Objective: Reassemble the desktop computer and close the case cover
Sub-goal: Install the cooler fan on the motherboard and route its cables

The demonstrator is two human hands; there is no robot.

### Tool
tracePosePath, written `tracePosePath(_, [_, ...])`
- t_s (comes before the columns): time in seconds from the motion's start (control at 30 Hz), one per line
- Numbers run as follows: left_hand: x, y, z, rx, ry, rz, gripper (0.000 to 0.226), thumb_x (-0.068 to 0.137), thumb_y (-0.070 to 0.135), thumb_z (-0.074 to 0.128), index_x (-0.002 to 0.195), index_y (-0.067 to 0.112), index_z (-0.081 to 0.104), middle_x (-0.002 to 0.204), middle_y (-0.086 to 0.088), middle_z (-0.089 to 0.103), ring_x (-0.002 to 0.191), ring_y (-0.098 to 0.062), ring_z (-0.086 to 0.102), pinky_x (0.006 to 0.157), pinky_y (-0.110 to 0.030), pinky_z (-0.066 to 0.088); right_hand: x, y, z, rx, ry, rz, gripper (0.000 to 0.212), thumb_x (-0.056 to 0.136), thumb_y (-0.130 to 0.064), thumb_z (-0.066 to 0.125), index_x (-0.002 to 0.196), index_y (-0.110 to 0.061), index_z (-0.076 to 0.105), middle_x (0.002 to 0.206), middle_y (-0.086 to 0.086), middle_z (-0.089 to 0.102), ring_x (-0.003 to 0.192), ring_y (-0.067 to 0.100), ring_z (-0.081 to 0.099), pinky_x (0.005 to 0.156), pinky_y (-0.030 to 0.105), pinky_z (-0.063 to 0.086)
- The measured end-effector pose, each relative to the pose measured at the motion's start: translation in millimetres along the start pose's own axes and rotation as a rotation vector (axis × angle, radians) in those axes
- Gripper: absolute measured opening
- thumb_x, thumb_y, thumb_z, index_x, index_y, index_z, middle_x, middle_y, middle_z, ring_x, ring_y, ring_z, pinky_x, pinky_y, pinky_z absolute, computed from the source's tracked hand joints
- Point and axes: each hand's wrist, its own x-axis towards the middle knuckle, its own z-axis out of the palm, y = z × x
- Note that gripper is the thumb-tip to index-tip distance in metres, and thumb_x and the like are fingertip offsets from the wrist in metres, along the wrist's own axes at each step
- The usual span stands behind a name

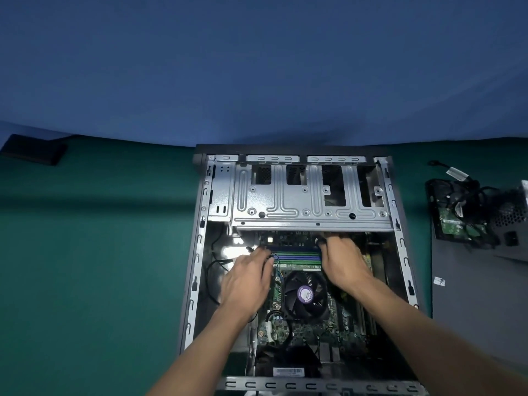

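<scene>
you're early on: in the open case [197, 261] on the worktop [100, 252] your left hand [248, 278] and right hand [343, 261] press uncurled fingers on the ends of the memory sticks [297, 257], while the drive [454, 221], power supply [511, 224] and cover [471, 310] lie outside.

One head-worn wide-angle view, set above and behind the wrists, facing forward and steeply down, close over the open grey metal computer case [199, 252], left hand [248, 281] and right hand [343, 264] mid-frame, plain blue backdrop [257, 67] beyond the fingertips, green table surface [85, 252] left of the fingers
</scene>
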Motion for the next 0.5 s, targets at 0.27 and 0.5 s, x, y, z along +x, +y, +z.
tracePosePath(0.27, [17, -5, 3, -0.546, 0.065, -0.331, 0.029, 0.099, 0.043, 0.046, 0.102, 0.025, 0.069, 0.073, 0.009, 0.062, 0.063, -0.008, 0.051, 0.057, -0.016, 0.039, 20, -20, 2, -0.026, -0.146, -0.251, 0.027, 0.102, -0.028, 0.042, 0.110, -0.014, 0.065, 0.078, 0.003, 0.065, 0.064, 0.018, 0.058, 0.069, 0.029, 0.047])
tracePosePath(0.5, [39, -7, -6, -0.478, 0.067, -0.377, 0.015, 0.095, 0.017, 0.061, 0.105, 0.015, 0.072, 0.069, 0.018, 0.058, 0.057, 0.006, 0.047, 0.040, 0.000, 0.033, 31, -21, 10, -0.085, -0.254, -0.171, 0.031, 0.104, -0.030, 0.036, 0.119, -0.016, 0.058, 0.064, -0.004, 0.048, 0.051, 0.008, 0.048, 0.044, 0.023, 0.029])
